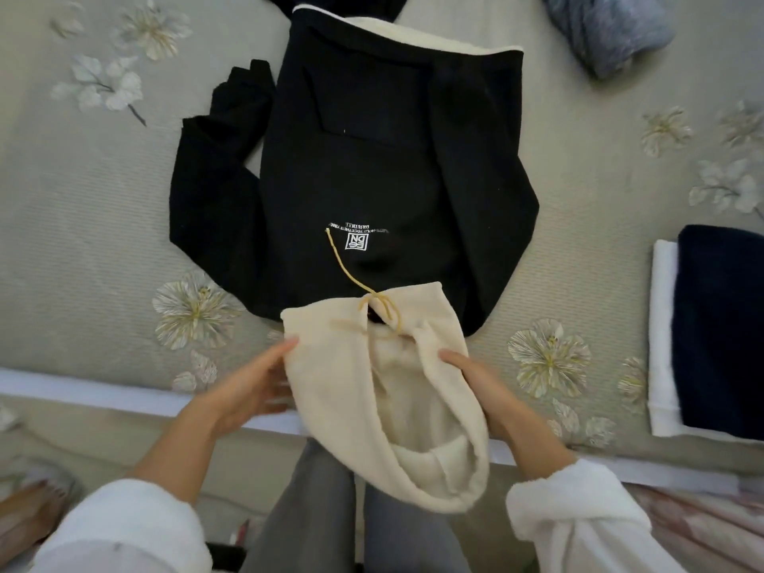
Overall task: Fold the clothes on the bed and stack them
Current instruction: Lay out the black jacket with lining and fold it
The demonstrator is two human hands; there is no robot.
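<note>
Hoodie (pixel 372 179) lies spread on the bed (pixel 82 241), hood (pixel 413 407) hanging off. Left hand (pixel 252 386) and right hand (pixel 479 382) touch the hood, grips apart; next, likely fold it onto the body.

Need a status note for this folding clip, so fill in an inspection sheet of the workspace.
Surface: flower-print bedspread, hoodie spread on it.
Job's things: black hoodie lies logo side up; its cream hood hangs over the bed edge; yellow drawstring lies on the chest. Folded navy item sits on a folded white item at the right.
Clutter: unfolded grey-blue garment and a dark garment at the far side.
Grippers: left hand touches the hood's left edge with straight fingers; right hand rests on its right rim, grip unclear.
Cables: nothing seen.
Surroundings: the person's grey trousers.
</note>
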